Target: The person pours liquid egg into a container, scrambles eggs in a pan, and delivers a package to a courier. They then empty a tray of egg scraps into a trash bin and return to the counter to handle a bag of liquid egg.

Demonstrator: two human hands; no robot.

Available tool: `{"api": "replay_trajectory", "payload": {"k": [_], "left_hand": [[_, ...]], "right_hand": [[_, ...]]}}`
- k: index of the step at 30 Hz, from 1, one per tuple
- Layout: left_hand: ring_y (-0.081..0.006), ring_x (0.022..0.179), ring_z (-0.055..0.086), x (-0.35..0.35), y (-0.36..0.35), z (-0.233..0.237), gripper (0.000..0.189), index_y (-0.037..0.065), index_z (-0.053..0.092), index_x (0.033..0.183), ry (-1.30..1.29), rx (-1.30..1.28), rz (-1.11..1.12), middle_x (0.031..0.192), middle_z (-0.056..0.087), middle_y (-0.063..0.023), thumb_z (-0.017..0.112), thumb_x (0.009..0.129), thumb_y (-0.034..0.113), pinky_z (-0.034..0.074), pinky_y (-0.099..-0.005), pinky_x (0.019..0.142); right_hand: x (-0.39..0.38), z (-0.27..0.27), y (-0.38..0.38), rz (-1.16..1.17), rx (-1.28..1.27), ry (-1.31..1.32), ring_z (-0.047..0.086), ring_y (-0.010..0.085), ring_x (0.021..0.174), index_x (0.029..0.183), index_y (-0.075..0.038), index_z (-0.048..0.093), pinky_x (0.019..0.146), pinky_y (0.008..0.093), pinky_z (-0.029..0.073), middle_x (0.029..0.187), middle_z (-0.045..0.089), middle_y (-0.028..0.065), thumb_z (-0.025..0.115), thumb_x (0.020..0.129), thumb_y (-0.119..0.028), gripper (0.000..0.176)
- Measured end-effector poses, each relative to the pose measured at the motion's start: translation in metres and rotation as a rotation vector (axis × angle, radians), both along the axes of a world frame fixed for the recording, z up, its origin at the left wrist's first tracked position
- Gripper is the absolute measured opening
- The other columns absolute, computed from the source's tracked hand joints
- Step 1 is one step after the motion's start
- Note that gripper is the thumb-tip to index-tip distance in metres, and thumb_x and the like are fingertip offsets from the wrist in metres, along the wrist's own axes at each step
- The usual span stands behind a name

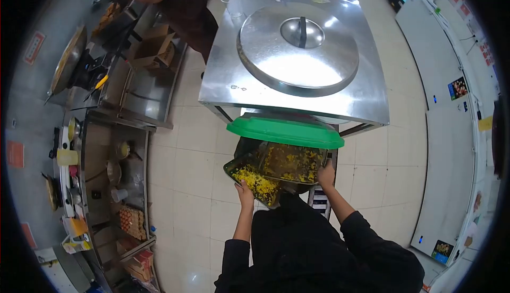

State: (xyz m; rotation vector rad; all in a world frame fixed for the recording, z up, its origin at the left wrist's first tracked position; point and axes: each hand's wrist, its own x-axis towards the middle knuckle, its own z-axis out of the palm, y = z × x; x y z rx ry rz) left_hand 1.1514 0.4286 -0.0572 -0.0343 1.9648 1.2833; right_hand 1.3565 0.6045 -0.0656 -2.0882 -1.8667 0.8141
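Note:
My left hand (pixel 245 194) is closed on the near left edge of a dark rectangular tray (pixel 228 166), which holds a heap of yellow crumbly food bits (pixel 258 183). At its right side, my right hand (pixel 326 175) grips a second rectangular tray (pixel 284 161), tilted, its inside smeared with scattered yellow bits. The two trays overlap over a dark bin (pixel 245 145), mostly hidden behind them. A raised green lid (pixel 287 132) stands just beyond the trays, by the front of the steel table.
A steel table (pixel 212 94) is ahead, bearing a large round metal lid (pixel 297 54). Shelving with an egg tray (pixel 132 222) and a cardboard box (pixel 152 50) lines the left. Another person (pixel 183 11) stands at the stove, upper left. White cabinets (pixel 451 139) run along the right.

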Motion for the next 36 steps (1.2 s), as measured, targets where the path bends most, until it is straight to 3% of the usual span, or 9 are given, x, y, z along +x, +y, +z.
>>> {"api": "replay_trajectory", "payload": {"k": [6, 9, 11, 14, 20, 22, 29, 31, 36], "left_hand": [[-0.0313, 0.118, 0.016, 0.01, 0.007, 0.008, 0.064, -0.004, 0.006, 0.123, -0.026, -0.227, 0.024, 0.127, 0.014, -0.0213, 0.029, 0.083, 0.04, 0.016, -0.0326, 0.095], [-0.03, 0.111, 0.028, 0.02, 0.004, 0.008, 0.055, -0.003, 0.011, 0.121, -0.042, -0.134, 0.065, 0.122, 0.023, -0.0211, 0.03, 0.084, 0.033, 0.024, -0.0331, 0.092], [-0.028, 0.093, 0.044, 0.025, 0.02, 0.059, 0.044, -0.001, 0.014, 0.115, -0.22, -0.049, 0.143, 0.109, 0.034, -0.0191, 0.032, 0.085, 0.025, 0.044, -0.036, 0.071], [-0.0288, 0.087, 0.048, 0.027, 0.017, 0.046, 0.039, 0.001, 0.013, 0.112, -0.273, 0.002, 0.115, 0.104, 0.036, -0.0195, 0.031, 0.084, 0.022, 0.048, -0.0362, 0.058], [-0.0296, 0.088, 0.048, 0.022, 0.016, 0.039, 0.03, -0.001, 0.016, 0.106, -0.324, 0.06, 0.114, 0.102, 0.035, -0.0207, 0.027, 0.083, 0.014, 0.048, -0.0403, 0.062], [-0.0296, 0.088, 0.048, 0.015, 0.022, 0.042, 0.029, -0.001, 0.016, 0.106, -0.346, 0.07, 0.105, 0.102, 0.035, -0.0209, 0.027, 0.083, 0.013, 0.048, -0.0408, 0.062], [-0.0304, 0.087, 0.048, 0.011, 0.058, 0.022, 0.043, -0.003, 0.009, 0.106, -0.393, 0.121, 0.107, 0.106, 0.031, -0.0225, 0.038, 0.077, 0.008, 0.048, -0.0436, 0.061], [-0.0301, 0.085, 0.049, 0.012, 0.063, 0.02, 0.045, -0.003, 0.008, 0.107, -0.401, 0.097, 0.115, 0.105, 0.032, -0.0226, 0.039, 0.077, 0.009, 0.048, -0.0428, 0.061], [-0.029, 0.082, 0.05, 0.019, 0.056, 0.009, 0.056, -0.003, 0.001, 0.11, -0.431, -0.004, 0.146, 0.102, 0.036, -0.0227, 0.043, 0.076, 0.009, 0.049, -0.0405, 0.061]], "right_hand": [[-0.021, 0.012, -0.006, 0.052, -0.045, 0.056, 0.045, 0.0401, 0.086, 0.11, 0.009, 0.029, 0.072, 0.0412, 0.038, 0.095, 0.045, 0.0293, 0.047, 0.058, 0.002, 0.055], [-0.026, 0.009, -0.014, 0.177, 0.254, 0.118, 0.041, 0.0407, 0.092, 0.11, 0.01, 0.029, 0.076, 0.0399, 0.036, 0.101, 0.04, 0.0295, 0.047, 0.058, 0.005, 0.055], [-0.034, 0.013, -0.013, 0.199, 0.163, 0.077, 0.04, 0.0416, 0.091, 0.109, 0.009, 0.029, 0.077, 0.0404, 0.035, 0.099, 0.039, 0.0288, 0.045, 0.057, 0.008, 0.054], [-0.051, 0.024, -0.019, 0.274, 0.246, 0.103, 0.041, 0.0419, 0.089, 0.108, 0.007, 0.03, 0.077, 0.0418, 0.034, 0.098, 0.039, 0.029, 0.044, 0.059, 0.008, 0.051], [-0.083, 0.048, -0.024, 0.546, 0.215, -0.197, 0.052, 0.027, 0.071, 0.101, -0.004, 0.039, 0.058, 0.0378, 0.039, 0.073, 0.052, 0.0128, 0.045, 0.065, -0.004, 0.036], [-0.091, 0.065, -0.026, 0.88, 0.342, -0.3, 0.053, 0.0213, 0.069, 0.098, -0.007, 0.041, 0.057, 0.0359, 0.039, 0.073, 0.051, 0.007, 0.043, 0.068, -0.008, 0.03], [-0.098, 0.077, -0.027, 0.944, 0.575, -0.213, 0.052, 0.0212, 0.069, 0.099, -0.008, 0.042, 0.061, 0.0356, 0.04, 0.078, 0.05, 0.0041, 0.05, 0.064, -0.013, 0.037], [-0.091, 0.059, -0.026, 1.143, 0.513, -0.089, 0.053, 0.0193, 0.066, 0.099, -0.011, 0.044, 0.056, 0.0326, 0.04, 0.074, 0.05, 0.0049, 0.047, 0.066, -0.011, 0.033], [-0.088, 0.054, -0.009, 1.095, 0.297, -0.172, 0.053, 0.023, 0.062, 0.098, -0.011, 0.044, 0.057, 0.033, 0.041, 0.071, 0.05, 0.007, 0.05, 0.065, -0.011, 0.033]]}}
